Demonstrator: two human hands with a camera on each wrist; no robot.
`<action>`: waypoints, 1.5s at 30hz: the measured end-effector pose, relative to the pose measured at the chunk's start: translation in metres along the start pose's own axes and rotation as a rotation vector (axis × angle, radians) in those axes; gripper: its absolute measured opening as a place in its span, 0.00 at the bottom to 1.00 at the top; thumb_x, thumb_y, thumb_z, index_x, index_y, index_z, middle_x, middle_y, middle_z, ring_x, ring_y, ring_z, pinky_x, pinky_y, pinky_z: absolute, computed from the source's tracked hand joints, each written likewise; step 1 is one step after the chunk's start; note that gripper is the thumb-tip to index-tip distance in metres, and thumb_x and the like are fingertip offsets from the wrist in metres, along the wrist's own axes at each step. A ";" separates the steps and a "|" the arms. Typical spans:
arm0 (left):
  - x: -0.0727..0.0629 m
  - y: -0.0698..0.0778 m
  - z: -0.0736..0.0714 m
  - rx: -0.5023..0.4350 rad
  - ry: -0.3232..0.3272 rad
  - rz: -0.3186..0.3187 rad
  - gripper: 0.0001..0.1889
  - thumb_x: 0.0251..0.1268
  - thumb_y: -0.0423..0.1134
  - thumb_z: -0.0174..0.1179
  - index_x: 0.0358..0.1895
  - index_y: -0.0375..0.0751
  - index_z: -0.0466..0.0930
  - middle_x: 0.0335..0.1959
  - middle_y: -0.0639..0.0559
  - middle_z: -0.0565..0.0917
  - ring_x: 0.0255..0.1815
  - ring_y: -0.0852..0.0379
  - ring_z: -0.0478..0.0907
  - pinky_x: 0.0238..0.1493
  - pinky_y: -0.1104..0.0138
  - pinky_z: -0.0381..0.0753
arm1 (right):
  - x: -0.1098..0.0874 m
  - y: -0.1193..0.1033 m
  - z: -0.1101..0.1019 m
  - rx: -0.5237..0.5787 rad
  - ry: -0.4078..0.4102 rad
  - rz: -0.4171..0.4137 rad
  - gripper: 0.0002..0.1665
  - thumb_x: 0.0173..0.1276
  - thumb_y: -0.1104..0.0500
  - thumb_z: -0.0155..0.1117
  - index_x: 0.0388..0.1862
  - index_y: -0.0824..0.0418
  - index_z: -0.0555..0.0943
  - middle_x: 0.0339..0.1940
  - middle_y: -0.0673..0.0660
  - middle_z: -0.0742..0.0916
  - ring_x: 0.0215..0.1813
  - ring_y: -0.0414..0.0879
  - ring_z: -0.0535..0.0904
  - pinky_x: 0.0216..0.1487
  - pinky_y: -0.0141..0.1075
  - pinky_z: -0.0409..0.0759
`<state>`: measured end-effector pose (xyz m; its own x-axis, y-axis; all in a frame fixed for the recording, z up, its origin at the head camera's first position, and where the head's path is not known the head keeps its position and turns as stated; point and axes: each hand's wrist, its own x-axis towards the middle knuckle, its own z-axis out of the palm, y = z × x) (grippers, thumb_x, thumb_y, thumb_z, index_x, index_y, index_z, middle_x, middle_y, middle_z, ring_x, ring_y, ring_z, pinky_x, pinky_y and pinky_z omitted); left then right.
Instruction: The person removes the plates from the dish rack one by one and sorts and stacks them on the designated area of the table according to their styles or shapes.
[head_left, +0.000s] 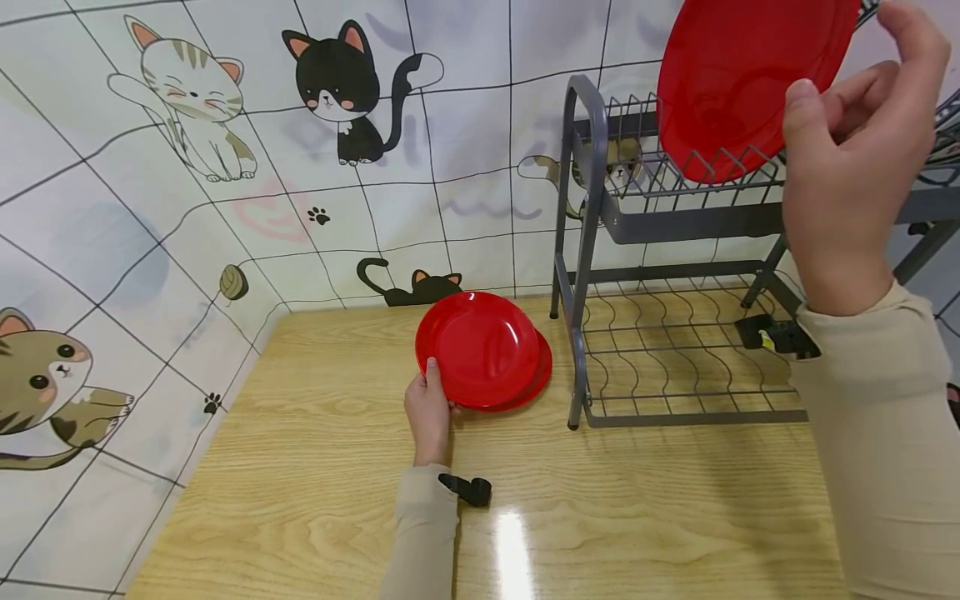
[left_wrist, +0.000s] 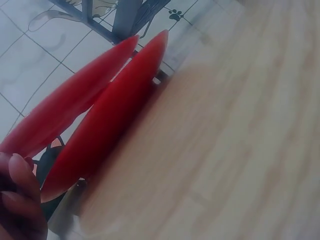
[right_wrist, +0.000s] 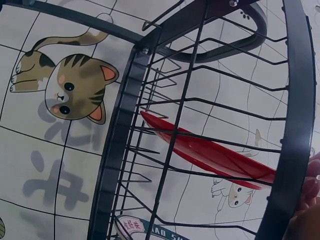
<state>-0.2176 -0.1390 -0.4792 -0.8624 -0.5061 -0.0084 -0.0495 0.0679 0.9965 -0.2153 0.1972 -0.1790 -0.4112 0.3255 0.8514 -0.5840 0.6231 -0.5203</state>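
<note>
My left hand (head_left: 429, 417) grips a red plate (head_left: 480, 350) by its near left edge, thumb over the rim. That plate is tilted above a second red plate (head_left: 545, 367) by the wall; the left wrist view shows a gap between the gripped plate (left_wrist: 65, 107) and the lower plate (left_wrist: 107, 120). A larger red plate (head_left: 742, 92) stands on edge in the upper tier of a grey dish rack (head_left: 690, 221). At its right side is my right hand (head_left: 862, 167), thumb and index finger spread apart, thumb tip overlapping the plate's edge in the head view.
The rack's lower wire tier (head_left: 690, 358) stands on the wooden table (head_left: 322, 467), right of the plates. A wall with cat drawings (head_left: 345, 92) closes off the back and left. In the right wrist view, a printed green-and-white item (right_wrist: 150, 227) shows beyond the wires.
</note>
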 end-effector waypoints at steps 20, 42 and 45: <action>0.002 -0.004 -0.001 0.099 -0.021 -0.002 0.25 0.60 0.63 0.44 0.32 0.44 0.76 0.14 0.46 0.73 0.09 0.52 0.72 0.14 0.65 0.75 | 0.010 -0.010 0.002 -0.237 -0.091 0.123 0.23 0.65 0.48 0.50 0.60 0.37 0.66 0.36 0.38 0.77 0.33 0.28 0.64 0.50 0.24 0.68; 0.002 -0.006 0.002 0.074 -0.042 0.009 0.18 0.63 0.56 0.47 0.35 0.46 0.75 0.14 0.44 0.74 0.08 0.51 0.72 0.14 0.62 0.76 | 0.024 -0.011 0.012 -0.455 -0.282 0.266 0.25 0.67 0.46 0.42 0.64 0.42 0.64 0.56 0.52 0.76 0.35 0.25 0.59 0.54 0.32 0.69; 0.002 -0.007 0.002 0.073 -0.047 0.018 0.16 0.63 0.56 0.47 0.37 0.47 0.74 0.14 0.45 0.74 0.09 0.51 0.72 0.14 0.62 0.76 | 0.025 -0.010 0.012 -0.463 -0.301 0.278 0.26 0.67 0.48 0.41 0.65 0.43 0.63 0.58 0.53 0.75 0.35 0.24 0.58 0.54 0.33 0.69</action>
<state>-0.2200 -0.1388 -0.4866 -0.8860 -0.4637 0.0039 -0.0687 0.1396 0.9878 -0.2279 0.1902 -0.1535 -0.7234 0.3474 0.5967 -0.0895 0.8097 -0.5800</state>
